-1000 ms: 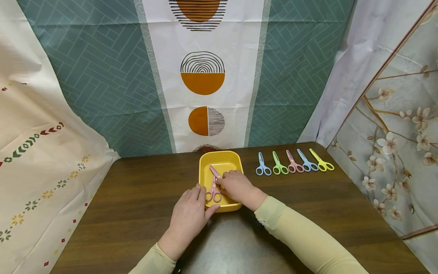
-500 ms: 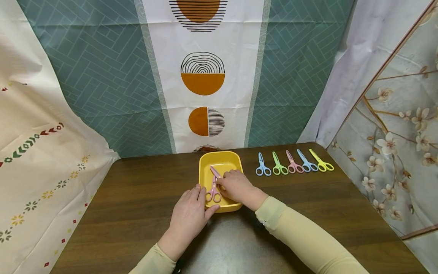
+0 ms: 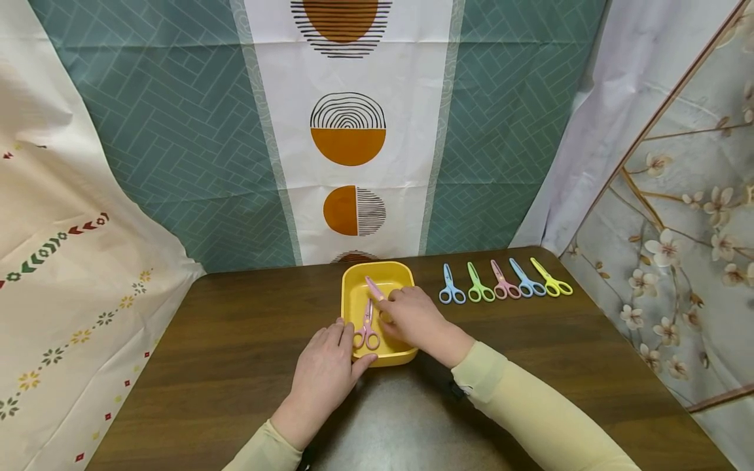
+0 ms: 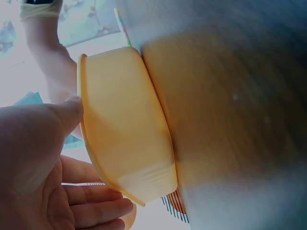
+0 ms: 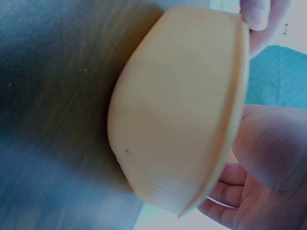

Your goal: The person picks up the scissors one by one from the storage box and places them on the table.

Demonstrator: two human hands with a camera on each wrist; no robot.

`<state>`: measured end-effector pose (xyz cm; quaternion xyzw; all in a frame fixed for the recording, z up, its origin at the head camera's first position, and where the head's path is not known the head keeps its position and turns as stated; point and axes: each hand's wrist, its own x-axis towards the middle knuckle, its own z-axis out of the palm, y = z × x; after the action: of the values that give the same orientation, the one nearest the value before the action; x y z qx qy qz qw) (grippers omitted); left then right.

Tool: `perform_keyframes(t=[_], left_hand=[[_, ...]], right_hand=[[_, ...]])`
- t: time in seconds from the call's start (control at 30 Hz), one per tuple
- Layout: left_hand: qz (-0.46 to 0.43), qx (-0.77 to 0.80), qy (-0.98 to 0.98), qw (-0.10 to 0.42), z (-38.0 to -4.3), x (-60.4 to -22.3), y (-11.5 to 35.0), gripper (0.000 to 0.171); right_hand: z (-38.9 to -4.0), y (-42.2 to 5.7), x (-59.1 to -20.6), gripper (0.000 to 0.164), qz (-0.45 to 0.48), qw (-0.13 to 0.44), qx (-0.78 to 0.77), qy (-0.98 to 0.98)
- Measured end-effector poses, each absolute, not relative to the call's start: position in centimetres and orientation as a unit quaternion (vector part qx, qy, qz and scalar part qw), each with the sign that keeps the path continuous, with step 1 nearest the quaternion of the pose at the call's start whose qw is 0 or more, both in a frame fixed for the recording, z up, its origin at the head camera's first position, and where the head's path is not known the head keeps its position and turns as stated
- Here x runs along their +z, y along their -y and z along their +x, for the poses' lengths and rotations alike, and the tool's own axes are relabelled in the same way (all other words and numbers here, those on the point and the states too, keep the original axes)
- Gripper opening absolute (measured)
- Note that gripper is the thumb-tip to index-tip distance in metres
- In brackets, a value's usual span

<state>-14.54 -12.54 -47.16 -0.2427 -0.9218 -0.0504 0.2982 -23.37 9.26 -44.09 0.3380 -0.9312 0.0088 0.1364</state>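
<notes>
A yellow plastic box [image 3: 385,360] stands near the back middle of the table. My left hand [image 3: 326,366] rests at its near left corner, fingers along the left rim and thumb by the front rim. In the left wrist view the fingers [image 4: 93,194] look fairly straight against the rim. Reaching inside, my right hand [image 3: 417,318] grips pink scissors [image 3: 374,288] whose closed blades point to the far left; its palm hides their handles. A second pair of pink scissors [image 3: 368,319] lies in the box, loops toward me.
To the right of the box, several scissors lie in a row: blue [image 3: 449,283], green [image 3: 478,283], pink [image 3: 502,280], blue [image 3: 523,279] and yellow [image 3: 548,279], blades pointing away. A patterned curtain [image 3: 353,209] hangs directly behind the brown table [image 3: 235,340].
My right hand has shifted slightly to the right and back, and the gripped pink scissors have risen away from the lying pair. My left hand stays in place.
</notes>
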Motion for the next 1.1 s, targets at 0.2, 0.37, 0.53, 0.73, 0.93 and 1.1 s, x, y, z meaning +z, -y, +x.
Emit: perform_keyframes(t=[0.2, 0.37, 0.53, 0.73, 0.93, 1.1], left_hand=[[-0.241, -0.049, 0.922, 0.298, -14.5, -47.2, 12.6, 0.072], [-0.241, -0.052, 0.921, 0.300, -14.5, -47.2, 12.6, 0.072], [-0.239, -0.054, 0.923, 0.298, -14.6, -47.2, 12.6, 0.072], [-0.238, -0.059, 0.924, 0.293, -14.5, -47.1, 12.5, 0.072], [-0.235, -0.059, 0.926, 0.288, -14.5, -47.2, 12.5, 0.072], [-0.235, -0.059, 0.926, 0.289, -14.6, -47.2, 12.5, 0.072]], right_hand=[[-22.6, -10.4, -43.2, 0.021, 0.346, 0.165, 0.025, 0.923], [-22.0, -11.2, -42.7, 0.025, 0.354, 0.184, 0.030, 0.916], [-21.4, -12.2, -42.4, 0.029, 0.350, 0.188, 0.035, 0.917], [-20.9, -13.5, -42.5, 0.032, 0.343, 0.192, 0.045, 0.918], [-20.5, -14.6, -42.8, 0.037, 0.339, 0.209, 0.045, 0.916], [-20.1, -15.8, -43.0, 0.035, 0.345, 0.234, 0.055, 0.907]])
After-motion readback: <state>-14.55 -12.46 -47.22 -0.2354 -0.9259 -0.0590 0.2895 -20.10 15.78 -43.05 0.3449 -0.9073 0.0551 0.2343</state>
